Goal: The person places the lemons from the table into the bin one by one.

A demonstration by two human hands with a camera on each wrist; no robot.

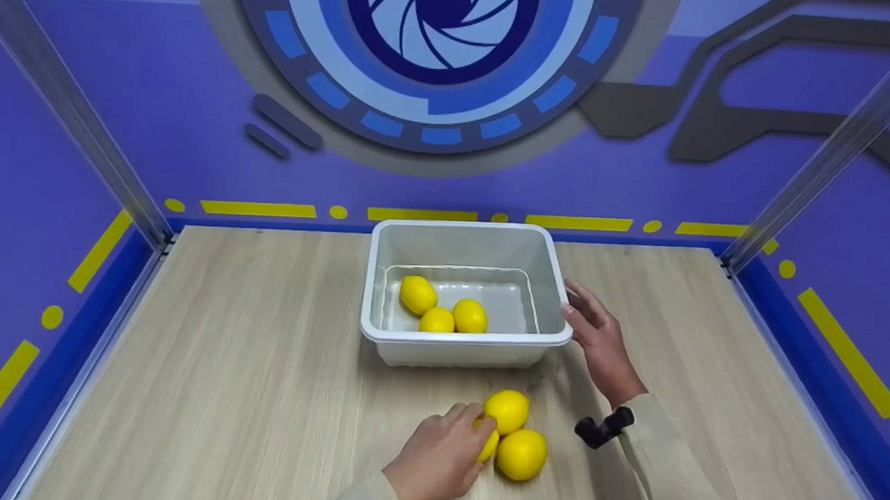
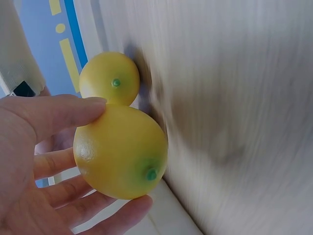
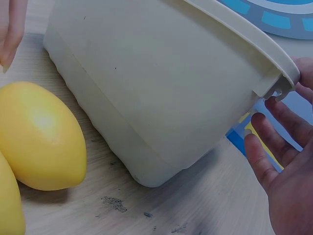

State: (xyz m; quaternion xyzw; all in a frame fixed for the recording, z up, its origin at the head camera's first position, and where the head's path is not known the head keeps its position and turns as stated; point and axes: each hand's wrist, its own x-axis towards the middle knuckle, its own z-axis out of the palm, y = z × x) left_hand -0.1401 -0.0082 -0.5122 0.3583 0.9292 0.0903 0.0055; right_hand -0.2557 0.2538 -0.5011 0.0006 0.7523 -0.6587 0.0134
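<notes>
My left hand [image 1: 434, 454] grips a yellow lemon [image 1: 488, 443] low over the table, in front of the bin. In the left wrist view the thumb lies on this lemon [image 2: 120, 152] and the fingers reach around its far side; its green stem end shows. Two more lemons lie beside it, one behind [image 1: 507, 411] and one to the right [image 1: 522, 455]. A white plastic bin [image 1: 459, 353] holds three lemons, among them one at the left [image 1: 417, 295]. My right hand [image 1: 599, 343] touches the bin's right rim from outside, fingers spread and loosely bent in the right wrist view.
The wooden table [image 1: 222, 360] is bounded by a blue-purple back wall [image 1: 156, 155] and side walls with metal corner posts. The bin stands near the back edge. A black wrist device [image 1: 604, 427] sits at my right cuff.
</notes>
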